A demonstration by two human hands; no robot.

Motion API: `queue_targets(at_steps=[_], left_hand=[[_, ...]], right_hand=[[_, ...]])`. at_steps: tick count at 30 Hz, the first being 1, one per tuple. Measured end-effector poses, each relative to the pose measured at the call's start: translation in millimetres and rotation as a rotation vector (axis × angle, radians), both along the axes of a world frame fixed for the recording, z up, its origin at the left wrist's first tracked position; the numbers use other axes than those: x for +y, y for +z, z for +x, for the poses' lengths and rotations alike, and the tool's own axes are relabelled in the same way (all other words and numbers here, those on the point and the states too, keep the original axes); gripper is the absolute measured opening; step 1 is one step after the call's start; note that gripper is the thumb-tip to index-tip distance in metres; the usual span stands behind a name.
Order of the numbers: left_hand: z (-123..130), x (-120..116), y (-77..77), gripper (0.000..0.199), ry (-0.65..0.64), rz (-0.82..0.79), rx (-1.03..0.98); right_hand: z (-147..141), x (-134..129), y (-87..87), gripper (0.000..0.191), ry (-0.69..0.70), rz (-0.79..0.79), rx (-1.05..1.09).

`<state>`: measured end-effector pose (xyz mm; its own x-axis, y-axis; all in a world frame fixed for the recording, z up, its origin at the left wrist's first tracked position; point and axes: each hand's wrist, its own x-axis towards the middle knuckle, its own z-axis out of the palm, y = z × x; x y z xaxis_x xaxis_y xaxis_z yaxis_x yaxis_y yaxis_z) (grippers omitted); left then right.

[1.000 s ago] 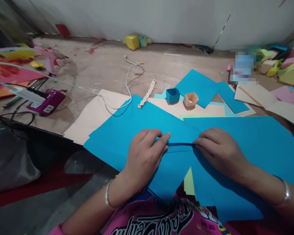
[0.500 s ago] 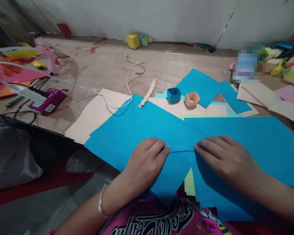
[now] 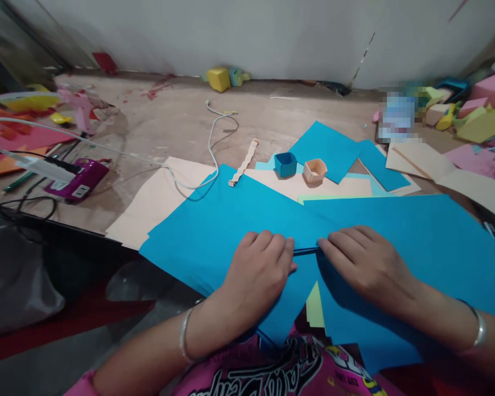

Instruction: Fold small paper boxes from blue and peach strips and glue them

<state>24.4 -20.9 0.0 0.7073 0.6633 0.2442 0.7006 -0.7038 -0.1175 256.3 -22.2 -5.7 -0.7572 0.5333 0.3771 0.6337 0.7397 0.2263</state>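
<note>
Running almost level across the frame's lower centre, a narrow blue strip [image 3: 306,251] rises slightly rightward, pinched by the left hand [image 3: 260,269] and right hand [image 3: 365,264].

The left hand [image 3: 262,270] and right hand [image 3: 365,265] are brought closer together than before, the left curled further over. Between them a dark blue strip [image 3: 306,251] is now shown, double-edged, where one thin line was seen half a second ago.
</note>
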Motion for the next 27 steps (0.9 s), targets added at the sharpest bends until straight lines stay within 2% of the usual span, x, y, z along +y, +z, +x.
queue_targets(at_steps=[3,6,12,15,21,27], left_hand=[[16,3,-0.7,0.009,0.010,-0.018,-0.025],[26,4,-0.4,0.018,0.010,-0.018,-0.060],[34,-2,4.5,0.019,-0.082,0.064,-0.131],[35,-5,8.5,0.019,-0.097,0.039,-0.133],[12,-8,18.7,0.018,-0.092,-0.052,-0.162],[-16,-12,20.6,0.015,-0.108,-0.157,-0.135]], right_hand=[[0,2,-2.2,0.015,0.022,-0.015,0.074],[0,1,-3.4,0.014,0.022,-0.034,0.124],[1,-5,-4.9,0.019,0.074,-0.084,0.141],[4,-7,-5.0,0.019,0.109,-0.093,0.173],[5,-10,-3.6,0.011,0.181,-0.072,0.202],[1,-10,-8.2,0.014,0.224,-0.125,0.227]])
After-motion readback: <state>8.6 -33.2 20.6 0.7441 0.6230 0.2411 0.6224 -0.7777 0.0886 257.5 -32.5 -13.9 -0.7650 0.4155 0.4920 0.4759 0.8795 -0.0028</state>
